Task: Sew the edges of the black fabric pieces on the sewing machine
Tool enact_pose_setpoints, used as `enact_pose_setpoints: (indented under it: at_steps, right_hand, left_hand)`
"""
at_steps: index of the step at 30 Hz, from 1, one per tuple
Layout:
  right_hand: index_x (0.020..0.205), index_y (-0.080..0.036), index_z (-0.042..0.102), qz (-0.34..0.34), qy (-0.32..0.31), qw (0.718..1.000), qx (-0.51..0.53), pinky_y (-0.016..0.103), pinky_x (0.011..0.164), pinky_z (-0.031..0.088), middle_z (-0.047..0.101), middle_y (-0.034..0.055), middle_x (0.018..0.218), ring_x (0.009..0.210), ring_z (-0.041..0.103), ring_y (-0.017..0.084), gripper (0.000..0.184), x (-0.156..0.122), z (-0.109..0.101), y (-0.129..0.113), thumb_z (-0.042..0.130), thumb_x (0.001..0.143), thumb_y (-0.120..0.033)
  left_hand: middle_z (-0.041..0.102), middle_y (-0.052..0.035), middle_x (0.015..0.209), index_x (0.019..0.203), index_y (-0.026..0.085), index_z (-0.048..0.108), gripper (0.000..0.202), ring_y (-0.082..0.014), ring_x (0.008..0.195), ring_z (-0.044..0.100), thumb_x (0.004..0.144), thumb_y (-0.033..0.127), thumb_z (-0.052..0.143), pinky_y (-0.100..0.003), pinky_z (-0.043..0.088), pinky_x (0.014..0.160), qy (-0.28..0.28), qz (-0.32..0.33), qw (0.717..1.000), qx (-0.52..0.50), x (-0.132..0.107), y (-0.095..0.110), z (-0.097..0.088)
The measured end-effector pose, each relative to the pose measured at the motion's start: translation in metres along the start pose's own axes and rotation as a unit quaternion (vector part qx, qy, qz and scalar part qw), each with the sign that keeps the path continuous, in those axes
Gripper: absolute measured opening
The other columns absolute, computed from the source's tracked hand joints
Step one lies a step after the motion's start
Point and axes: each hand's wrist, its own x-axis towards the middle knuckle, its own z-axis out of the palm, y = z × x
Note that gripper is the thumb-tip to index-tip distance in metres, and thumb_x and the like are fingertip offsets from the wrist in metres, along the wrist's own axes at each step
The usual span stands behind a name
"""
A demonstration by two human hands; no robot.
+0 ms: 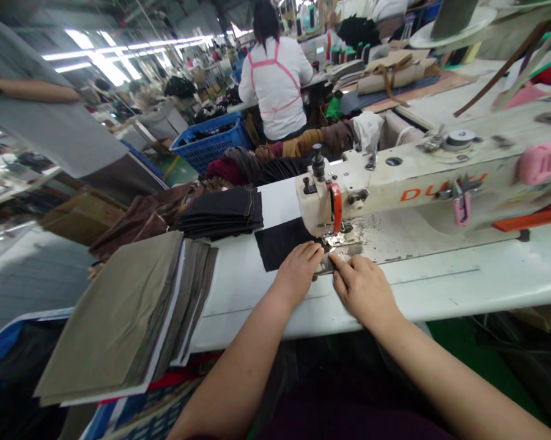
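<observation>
A black piece of cloth [282, 241] lies flat on the sewing machine's bed, its right end under the needle area. My left hand [301, 269] rests on the near right edge of this cloth, fingers flat and close together, beside the presser foot [334, 239]. My right hand [364, 284] is just right of it. Its index finger stretches to the metal plate [325, 264] in front of the foot, and the other fingers are bent. Whether the right fingertips touch cloth is hard to see. The white sewing machine [422, 177] stands over the right side of the table.
A stack of black cloth pieces [222, 211] lies left of the machine. Nearer, olive-grey pieces [114, 305] overhang the table's left edge. Bundled coloured cloth [298, 150] lines the back. Beyond are a blue crate [211, 143] and a co-worker in white [277, 85]. Pink snips [462, 205] hang on the machine.
</observation>
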Motion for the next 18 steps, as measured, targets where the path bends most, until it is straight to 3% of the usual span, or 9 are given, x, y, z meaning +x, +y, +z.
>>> enact_pose_setpoints:
  at_steps: [13, 18]
  right_hand:
    - [0.138, -0.018, 0.059, -0.013, 0.013, 1.0, -0.025, 0.036, 0.083, 0.038, 0.057, 0.0085, 0.09, 0.088, 0.051, 0.024, 0.043, -0.002, -0.002, 0.0, 0.047, 0.099, -0.029]
    - [0.136, -0.018, 0.06, -0.02, 0.029, 0.999, -0.027, 0.036, 0.082, 0.039, 0.057, 0.0076, 0.088, 0.088, 0.052, 0.023, 0.041, -0.001, -0.002, -0.001, 0.047, 0.099, -0.028]
  left_hand:
    - [0.064, -0.011, 0.133, 0.129, 0.016, 0.06, 0.036, -0.0223, 0.132, 0.053, 0.094, 0.008, 0.052, -0.042, 0.044, 0.114, -0.003, -0.011, 1.0, -0.008, 0.022, -0.018, 0.001]
    - [0.068, -0.0081, 0.127, 0.122, 0.019, 0.065, 0.033, -0.0212, 0.122, 0.058, 0.095, 0.01, 0.05, -0.038, 0.047, 0.108, 0.024, -0.033, 0.998, -0.044, 0.042, -0.038, -0.001]
